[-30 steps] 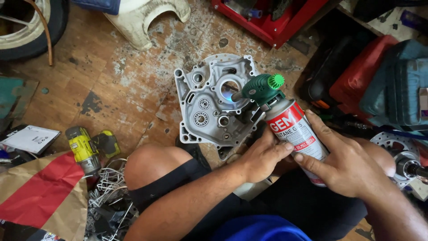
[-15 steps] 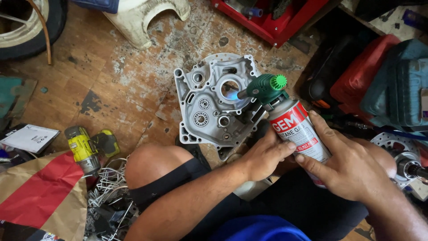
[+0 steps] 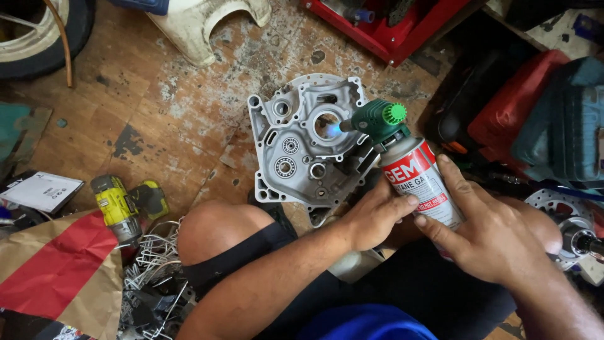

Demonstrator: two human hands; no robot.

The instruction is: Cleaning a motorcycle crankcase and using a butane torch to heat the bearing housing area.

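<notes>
At the far left of the wooden floor (image 3: 157,119) a yellow cordless drill (image 3: 119,208) lies on its side beside a small white booklet (image 3: 41,191), with a tangle of white wire (image 3: 154,255) and a red-and-tan sheet (image 3: 56,277) just below it toward the near edge. In the far left corner part of a tyre (image 3: 38,31) shows.

Near the middle of the floor a grey cast-metal engine casing (image 3: 296,148) lies flat, its open face up, with round bearing seats and one large bore. A small blue flame (image 3: 330,129) plays inside that bore.

The left hand (image 3: 374,217) is curled loosely around the lower side of a gas canister (image 3: 421,186), thumb and fingers touching its white-and-red label. The canister is tilted, its green torch head (image 3: 377,119) pointing left over the right edge of the casing. The right hand (image 3: 497,236) wraps the canister from the other side, fingers half closed, index finger laid along the label. Both hands hold it above the person's lap, just right of the bare knee (image 3: 220,226).

Farther right stand a red case (image 3: 516,107) and a blue-green case (image 3: 566,126), and a brake disc (image 3: 553,214) lies by the right edge.
</notes>
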